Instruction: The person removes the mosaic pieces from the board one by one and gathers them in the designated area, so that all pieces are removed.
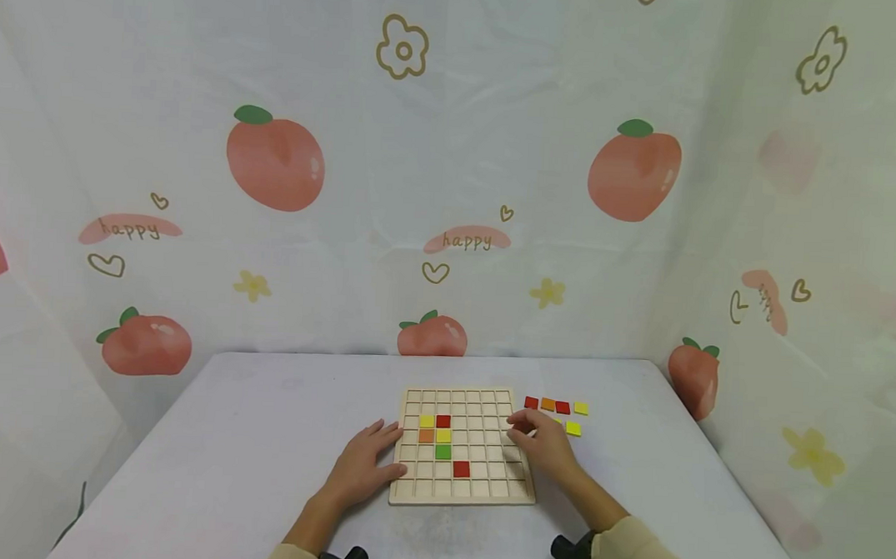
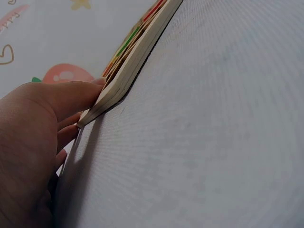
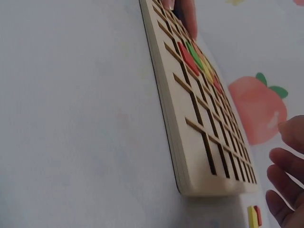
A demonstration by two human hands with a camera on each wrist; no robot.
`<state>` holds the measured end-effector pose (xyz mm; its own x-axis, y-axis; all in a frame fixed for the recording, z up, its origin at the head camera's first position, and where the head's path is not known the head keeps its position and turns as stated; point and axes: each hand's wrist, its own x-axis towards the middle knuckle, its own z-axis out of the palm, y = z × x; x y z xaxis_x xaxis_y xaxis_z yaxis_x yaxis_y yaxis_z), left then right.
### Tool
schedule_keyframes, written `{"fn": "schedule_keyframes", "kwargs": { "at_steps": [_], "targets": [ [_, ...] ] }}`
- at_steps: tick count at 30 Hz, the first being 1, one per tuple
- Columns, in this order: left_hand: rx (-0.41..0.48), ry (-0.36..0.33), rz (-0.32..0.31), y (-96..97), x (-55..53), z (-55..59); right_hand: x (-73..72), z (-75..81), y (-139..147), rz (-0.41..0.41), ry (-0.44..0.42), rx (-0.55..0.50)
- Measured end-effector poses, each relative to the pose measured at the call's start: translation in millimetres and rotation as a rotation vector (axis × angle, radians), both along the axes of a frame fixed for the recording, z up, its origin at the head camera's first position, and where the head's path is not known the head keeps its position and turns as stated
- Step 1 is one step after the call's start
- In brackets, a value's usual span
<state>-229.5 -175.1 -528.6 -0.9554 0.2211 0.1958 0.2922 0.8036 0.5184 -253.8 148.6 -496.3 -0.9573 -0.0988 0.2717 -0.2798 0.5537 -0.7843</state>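
Observation:
A wooden grid board lies on the table, with several coloured tiles in its cells: yellow, orange, green and red among them. At its left edge rests my left hand, fingers spread and fairly straight; the thumb lies on the rim. Over the right edge hovers my right hand, fingers loosely bent. In the right wrist view, a gap shows between thumb and fingers, and no tile is visible there.
Right of the board lie loose tiles, including a red tile, an orange tile and yellow tiles; my right hand partly hides this group. A white cloth covers the table. Fruit-printed curtains hang behind and beside it.

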Motion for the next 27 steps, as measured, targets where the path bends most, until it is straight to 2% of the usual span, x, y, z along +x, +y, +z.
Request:
{"fn": "schedule_keyframes", "kwargs": {
  "at_steps": [7, 19, 23, 27],
  "targets": [
    [0.009, 0.001, 0.001, 0.2, 0.6, -0.3, 7.2, 3.7, -14, 0.085, 0.015, 0.019],
    [0.02, 0.017, -0.018, -0.9, 0.5, 1.2, 10.8, 1.8, -26, 0.193, 0.023, 0.052],
    [0.024, 0.002, -0.013, -0.9, 0.5, 0.4, 11.4, -1.2, -29, 0.206, 0.008, 0.064],
    [0.021, 0.003, -0.014, -0.5, 0.2, 0.4, 13.5, -3.1, -31, 0.222, -0.043, 0.067]
  ]
}}
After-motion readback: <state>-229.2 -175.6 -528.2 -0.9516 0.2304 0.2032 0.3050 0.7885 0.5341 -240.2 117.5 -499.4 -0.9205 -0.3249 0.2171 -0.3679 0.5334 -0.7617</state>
